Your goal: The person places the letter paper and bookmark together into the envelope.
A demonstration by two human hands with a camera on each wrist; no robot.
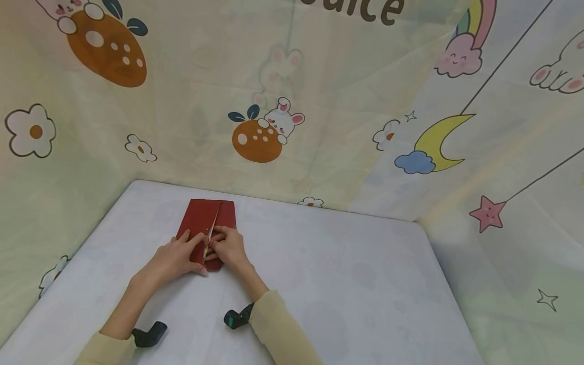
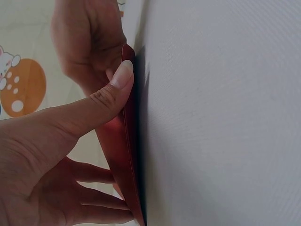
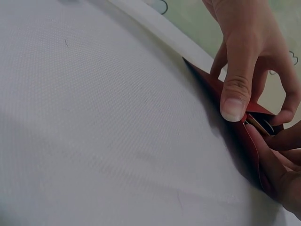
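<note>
A dark red envelope-like pouch point(image 1: 201, 215) lies on the table with a lengthwise opening, where a thin multicoloured edge shows. My left hand point(image 1: 175, 256) holds its left part, thumb on the near edge and the other fingers spread over the top. In the left wrist view that thumb point(image 2: 113, 92) presses at the pouch's rim. My right hand point(image 1: 229, 248) grips at the opening with bent fingers; in the right wrist view its fingers point(image 3: 270, 160) reach into the gap beside the contents. I cannot tell whether they pinch the contents or only the pouch's edge.
The pouch lies on a white-covered table point(image 1: 347, 284), towards its far left. Printed fabric walls point(image 1: 191, 126) rise behind the table and along its sides. Each wrist wears a black camera mount, one by the left sleeve point(image 1: 107, 350), one by the right.
</note>
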